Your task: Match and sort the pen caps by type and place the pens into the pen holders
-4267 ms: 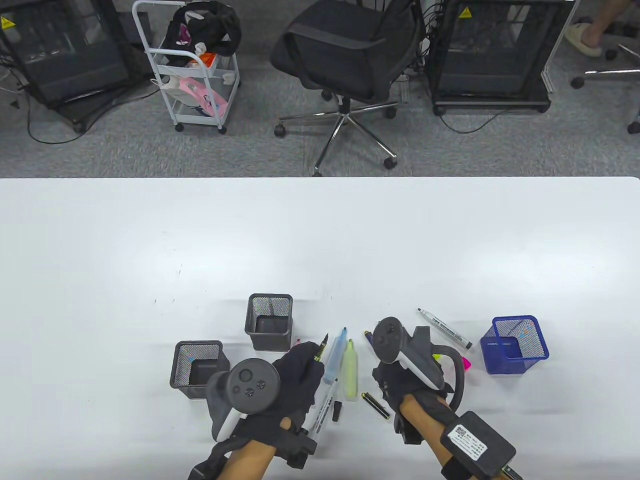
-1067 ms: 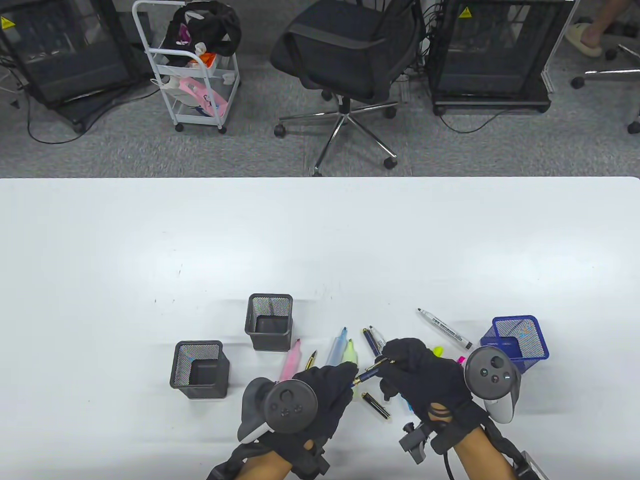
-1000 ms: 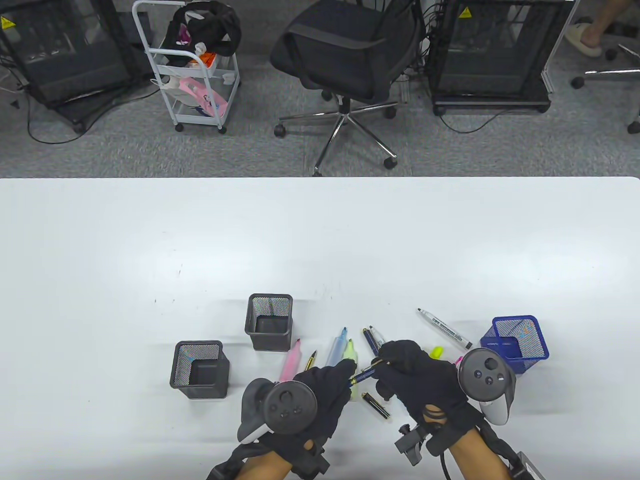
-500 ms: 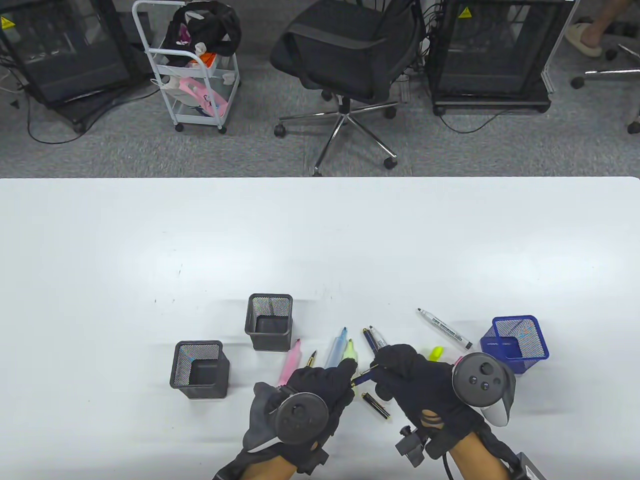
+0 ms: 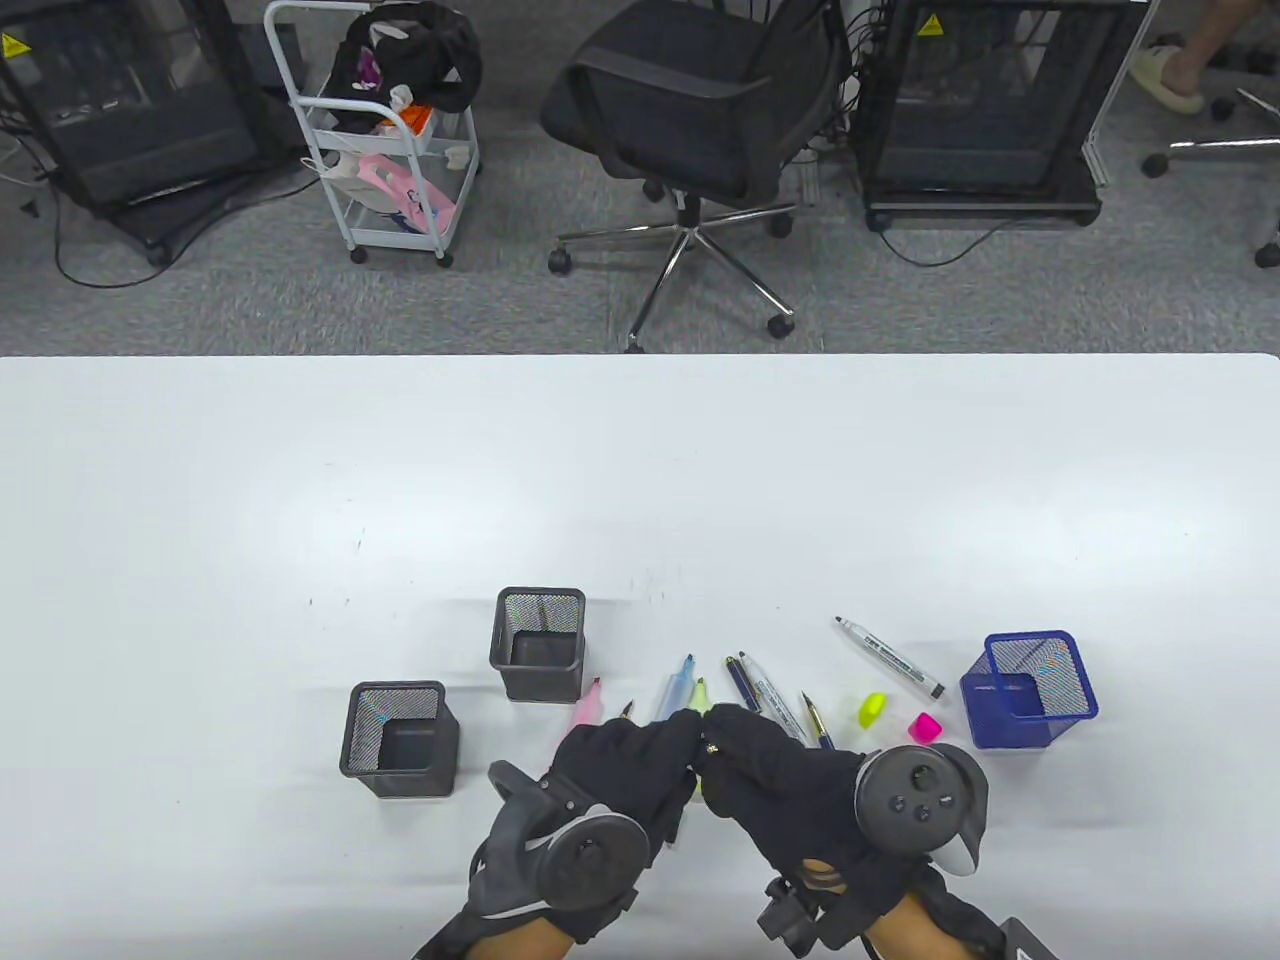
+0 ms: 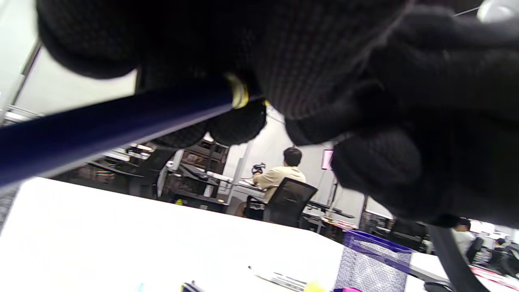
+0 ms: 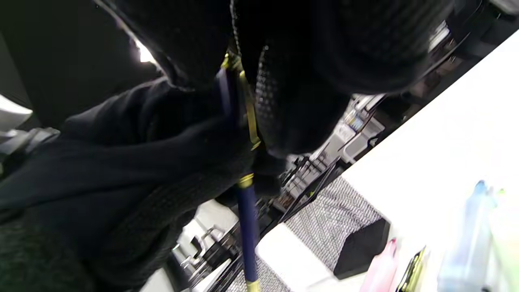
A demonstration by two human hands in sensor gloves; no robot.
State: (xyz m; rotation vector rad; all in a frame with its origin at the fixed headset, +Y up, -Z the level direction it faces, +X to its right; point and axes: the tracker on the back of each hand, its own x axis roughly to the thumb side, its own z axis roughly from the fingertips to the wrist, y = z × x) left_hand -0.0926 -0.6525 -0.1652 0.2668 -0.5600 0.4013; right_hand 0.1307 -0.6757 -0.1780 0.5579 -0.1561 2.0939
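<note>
We observe both gloved hands meeting just above the near edge of the table [image 5: 200,480], fingertips touching. The left hand [image 5: 625,765] has its fingers curled round a dark blue pen [image 6: 101,117] with gold rings; the left wrist view shows the barrel running out to the left from under the fingers. The right hand [image 5: 775,775] pinches the same pen at its capped end – the right wrist view shows the gold clip [image 7: 249,117] pressed between its fingers. In the table view the pen is almost wholly hidden between the two hands.

Loose items lie on the table just beyond the hands, in a row from left to right:
- a pink highlighter [image 5: 586,705] and a black pen [image 5: 626,710], both partly covered by the left hand
- a blue highlighter [image 5: 678,687] touching a yellow-green highlighter [image 5: 699,695]
- a second blue pen [image 5: 741,683] beside a white marker [image 5: 778,706]
- a third blue pen [image 5: 817,722], uncapped
- a yellow cap [image 5: 872,709] and a pink cap [image 5: 926,727], apart from each other
- a white marker with a black end [image 5: 889,656], lying farther out

Three mesh holders stand upright – two black ones on the left, the near black holder [image 5: 398,740] and the far black holder [image 5: 539,643], and a blue holder [image 5: 1030,690] on the right, near the pink cap. We cannot tell what they contain
</note>
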